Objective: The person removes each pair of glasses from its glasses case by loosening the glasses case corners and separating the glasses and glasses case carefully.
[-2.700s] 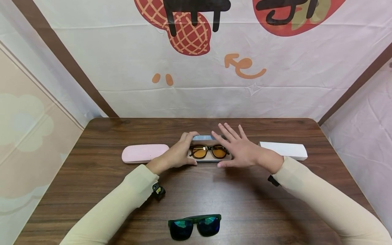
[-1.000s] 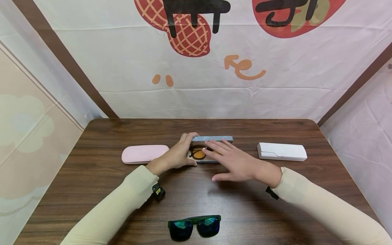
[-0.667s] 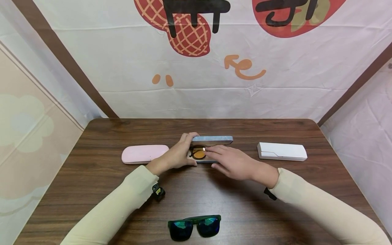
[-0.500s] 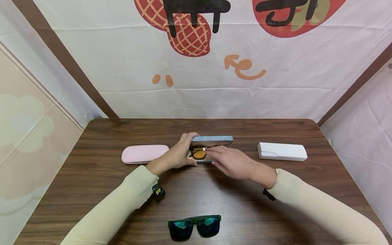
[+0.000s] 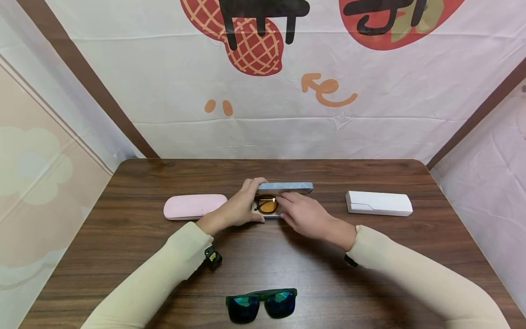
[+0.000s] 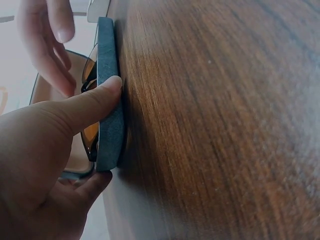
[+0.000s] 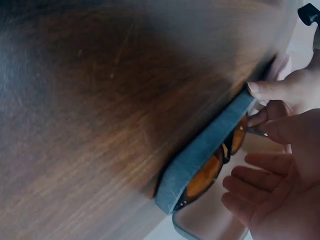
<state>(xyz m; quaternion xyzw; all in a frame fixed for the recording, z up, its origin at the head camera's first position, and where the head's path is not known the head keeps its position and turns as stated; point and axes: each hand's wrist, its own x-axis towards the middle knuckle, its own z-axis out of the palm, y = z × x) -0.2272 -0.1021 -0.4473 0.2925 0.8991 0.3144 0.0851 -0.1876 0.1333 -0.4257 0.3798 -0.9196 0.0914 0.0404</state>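
My left hand (image 5: pixel 237 207) grips the blue eyeglass case (image 5: pixel 285 187) on the counter (image 5: pixel 263 256); my right hand (image 5: pixel 305 214), loosely bent and seemingly empty, covers the amber-lensed glasses (image 5: pixel 268 205) inside. Likely the reach; next, pinch the frame.

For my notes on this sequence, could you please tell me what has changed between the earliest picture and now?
The right hand has moved left and nearer the person, its spread fingers drawing together over the right side of the amber glasses; whether it grips them I cannot tell. The left hand still holds the open blue case. The pink case, white case and green sunglasses stayed put.
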